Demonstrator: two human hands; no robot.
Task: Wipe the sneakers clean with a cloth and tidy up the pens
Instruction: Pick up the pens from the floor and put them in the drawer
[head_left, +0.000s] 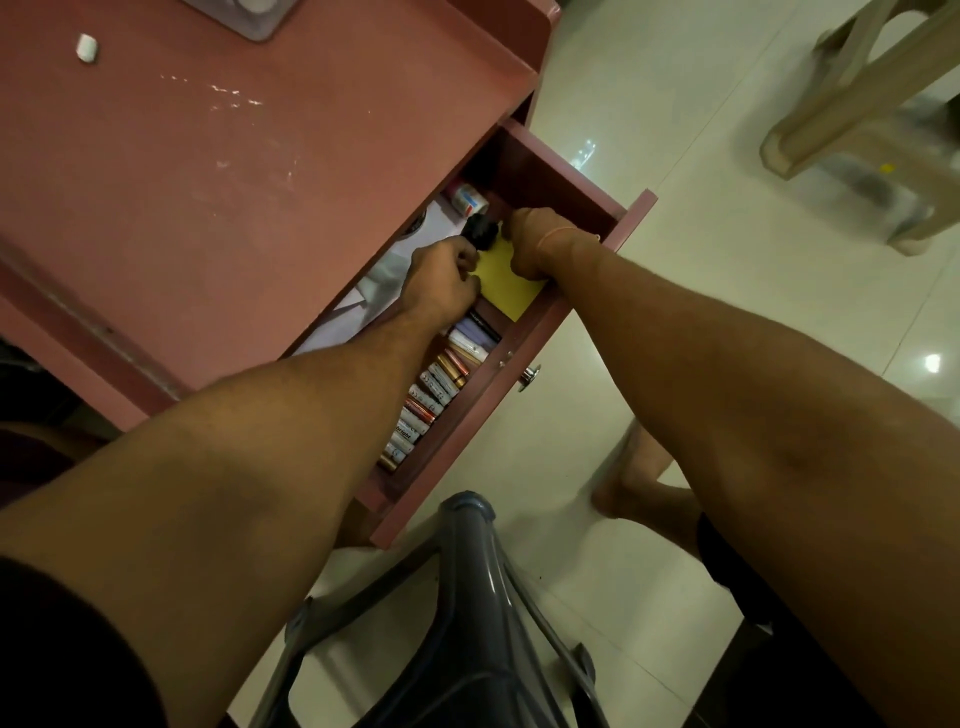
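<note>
We are reaching into the far end of the open drawer (550, 171), probably to sort it. Our left hand (447, 280) is gripping a black object (480, 231) beside yellow paper (506, 283). Our right hand (530, 244) is hiding its fingers, so we cannot tell its grip. Pens and sneakers are not showing.

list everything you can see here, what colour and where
desk: one, pink, upper left
drawer: one, pink, open at desk's right
batteries: row, count unclear, white and copper, drawer's near end
yellow pad: one, yellow, mid drawer
white papers: count unclear, white, drawer's left
black object: one, black, far drawer
small white item: one, white, desktop
grey stool: one, grey, below drawer
beige stool: one, beige, upper right
left hand: one, grips black object
right hand: one, over yellow pad, fingers hidden
</note>
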